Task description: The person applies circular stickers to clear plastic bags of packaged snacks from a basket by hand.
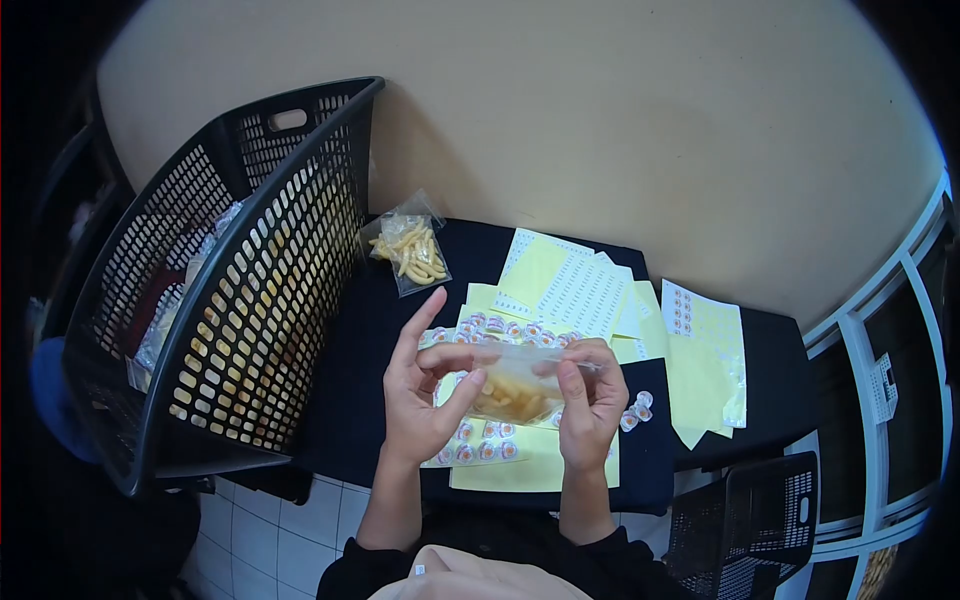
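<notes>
A clear plastic bag of pale yellow snack sticks (512, 398) is stretched between my two hands above the table. My left hand (425, 395) pinches its left side, thumb in front, with one finger pointing upward. At the bag's upper right, my right hand (592, 400) grips the edge between thumb and curled fingers. Below the bag lie yellow sheets (540, 472) with several round stickers (487, 450) bearing an orange mark. The bag and my hands hide part of these sheets.
A tall black perforated basket (250, 290) holding plastic packs stands at the left. Another snack bag (410, 247) lies near the wall. Printed label sheets (580, 290), more yellow sheets (705, 360) and loose stickers (637, 410) lie to the right. A black crate (745, 520) stands lower right.
</notes>
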Demonstrator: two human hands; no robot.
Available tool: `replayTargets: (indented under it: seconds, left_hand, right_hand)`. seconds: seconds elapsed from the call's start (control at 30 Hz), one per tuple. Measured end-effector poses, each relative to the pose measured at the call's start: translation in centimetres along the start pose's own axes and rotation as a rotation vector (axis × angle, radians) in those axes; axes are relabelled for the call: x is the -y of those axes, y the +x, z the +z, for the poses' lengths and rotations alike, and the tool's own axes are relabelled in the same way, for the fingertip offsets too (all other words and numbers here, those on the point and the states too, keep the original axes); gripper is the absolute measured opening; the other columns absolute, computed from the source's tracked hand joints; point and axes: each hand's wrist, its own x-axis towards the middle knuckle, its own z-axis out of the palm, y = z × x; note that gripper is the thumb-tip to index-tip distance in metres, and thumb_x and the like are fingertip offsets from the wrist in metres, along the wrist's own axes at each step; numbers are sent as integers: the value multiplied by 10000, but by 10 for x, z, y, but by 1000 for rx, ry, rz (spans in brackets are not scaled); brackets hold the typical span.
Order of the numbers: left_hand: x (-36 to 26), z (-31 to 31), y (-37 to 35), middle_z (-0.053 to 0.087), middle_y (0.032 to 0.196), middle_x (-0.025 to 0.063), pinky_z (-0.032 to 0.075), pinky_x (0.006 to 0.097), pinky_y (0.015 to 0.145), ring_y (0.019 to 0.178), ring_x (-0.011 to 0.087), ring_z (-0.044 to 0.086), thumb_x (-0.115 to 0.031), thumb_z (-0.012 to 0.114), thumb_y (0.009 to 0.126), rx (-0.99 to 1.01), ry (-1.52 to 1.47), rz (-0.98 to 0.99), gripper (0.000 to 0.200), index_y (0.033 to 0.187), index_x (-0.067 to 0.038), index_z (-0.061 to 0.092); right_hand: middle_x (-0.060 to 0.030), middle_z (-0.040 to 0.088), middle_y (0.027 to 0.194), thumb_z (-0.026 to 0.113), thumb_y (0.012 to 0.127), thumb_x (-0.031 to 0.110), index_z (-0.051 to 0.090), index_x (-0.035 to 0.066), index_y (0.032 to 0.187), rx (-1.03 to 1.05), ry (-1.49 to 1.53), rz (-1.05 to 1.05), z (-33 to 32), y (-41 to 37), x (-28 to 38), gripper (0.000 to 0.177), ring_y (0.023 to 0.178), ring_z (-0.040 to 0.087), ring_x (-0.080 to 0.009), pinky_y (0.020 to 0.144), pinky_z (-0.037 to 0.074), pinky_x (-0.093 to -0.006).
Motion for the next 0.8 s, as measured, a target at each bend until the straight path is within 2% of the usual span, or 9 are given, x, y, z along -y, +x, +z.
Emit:
replayTargets:
  seconds: [0.07, 0.13, 0.33, 0.43, 0.5, 0.6, 0.63, 0.73, 0.8]
  left_hand:
    - [-3, 2, -1, 614, 723, 80, 459, 235, 727, 722, 127, 602, 50, 593, 696, -43, 107, -122, 646, 1248, 53, 256]
    - [1, -2, 0, 623, 685, 74, 469, 222, 703, 686, 120, 608, 56, 633, 673, -55, 109, -114, 669, 1241, 54, 279]
    - [0, -9, 1, 633, 753, 114, 477, 245, 726, 737, 136, 614, 60, 677, 630, 114, 99, -74, 754, 1260, 41, 264]
    - [-6, -5, 4, 634, 747, 109, 474, 252, 740, 732, 138, 616, 52, 663, 645, 90, 71, -219, 770, 1281, 19, 232]
    - [-5, -7, 4, 624, 852, 145, 455, 285, 799, 827, 170, 603, 39, 631, 676, 148, -17, -276, 800, 1312, -5, 148]
    - [3, -1, 6, 580, 986, 184, 421, 318, 856, 953, 208, 558, 31, 601, 697, 141, -86, -98, 829, 1324, -16, 61]
    - [3, -3, 7, 544, 1055, 197, 392, 339, 891, 1024, 229, 514, 22, 613, 689, 183, -91, -122, 865, 1326, -20, 28]
    - [4, -5, 8, 550, 1047, 188, 403, 329, 875, 1012, 219, 522, 20, 618, 685, 287, 32, -121, 861, 1324, -15, 42]
    - [7, 1, 9, 574, 996, 174, 414, 310, 851, 965, 201, 546, 18, 632, 677, 251, 74, -91, 848, 1319, -7, 77]
  right_hand:
    - [-61, 493, 811, 520, 796, 5, 503, -1, 853, -22, -2, -8, 2, -2, -1, 60, 755, 548, -140, 699, 449, -244]
    - [-65, 502, 823, 515, 796, -3, 501, -3, 860, -43, -4, -20, 3, -3, -1, 65, 759, 553, -147, 712, 452, -248]
    - [-85, 540, 879, 527, 794, -2, 488, -8, 894, 23, 12, 108, 4, -5, 0, 108, 788, 567, -148, 722, 447, -250]
    - [-85, 545, 863, 533, 792, -3, 487, -1, 893, -43, -2, 92, -3, -3, -2, 111, 778, 574, -144, 721, 445, -248]
    - [-86, 548, 846, 531, 793, -7, 487, -1, 889, -73, 0, 45, -4, -1, 0, 106, 765, 580, -147, 716, 445, -247]
    - [-80, 542, 840, 531, 791, -11, 488, -3, 887, -40, -1, 35, -6, -1, 2, 106, 766, 582, -149, 714, 449, -243]
    - [-80, 542, 840, 531, 791, -11, 488, -3, 887, -42, -1, 36, -6, -1, 1, 106, 766, 582, -149, 714, 449, -243]
    - [-78, 538, 839, 534, 789, -10, 491, -7, 888, -55, 6, 40, -5, -2, 0, 108, 767, 583, -148, 710, 455, -240]
    - [-78, 535, 846, 542, 783, -11, 495, -9, 886, -22, 12, 61, -5, -3, -1, 113, 772, 582, -147, 709, 457, -237]
